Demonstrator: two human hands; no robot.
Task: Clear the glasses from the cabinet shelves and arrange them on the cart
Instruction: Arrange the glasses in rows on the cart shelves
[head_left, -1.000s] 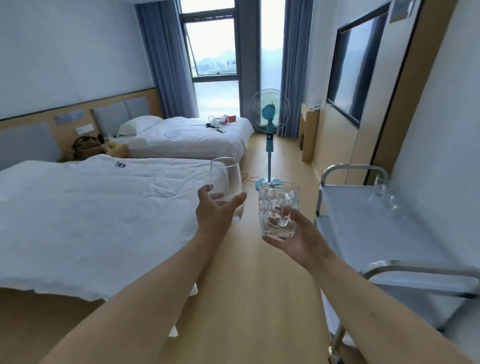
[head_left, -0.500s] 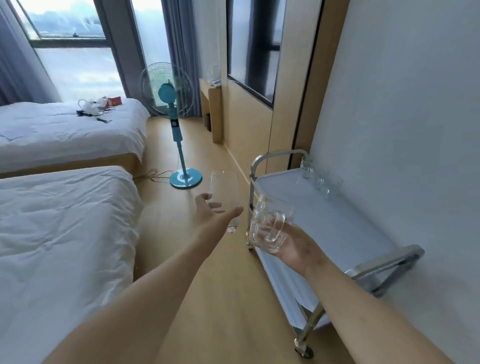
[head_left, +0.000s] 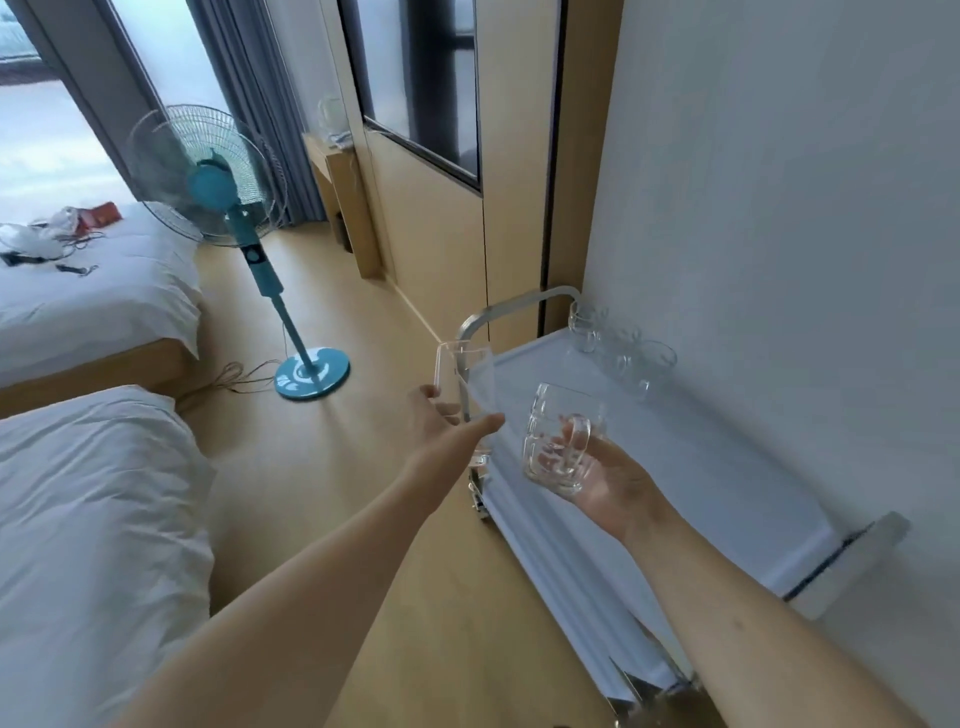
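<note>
My left hand (head_left: 447, 423) grips a tall clear glass (head_left: 465, 384), held upright just left of the cart's near rail. My right hand (head_left: 602, 475) holds a clear handled glass mug (head_left: 558, 439) from below, tilted, above the cart's top shelf. The cart (head_left: 727, 467) is metal with a pale top and stands against the white wall on the right. Three clear glasses (head_left: 621, 345) stand in a row at its far corner by the wall.
A blue standing fan (head_left: 234, 208) with its cord is on the wooden floor ahead left. Two white beds (head_left: 78, 509) fill the left side. A wooden wall panel with a dark screen (head_left: 415, 88) and a small desk lie beyond the cart.
The view has swung right and moved toward the cart. Both hands, each still holding its glass, now reach the cart's near edge, the mug above the top shelf.
</note>
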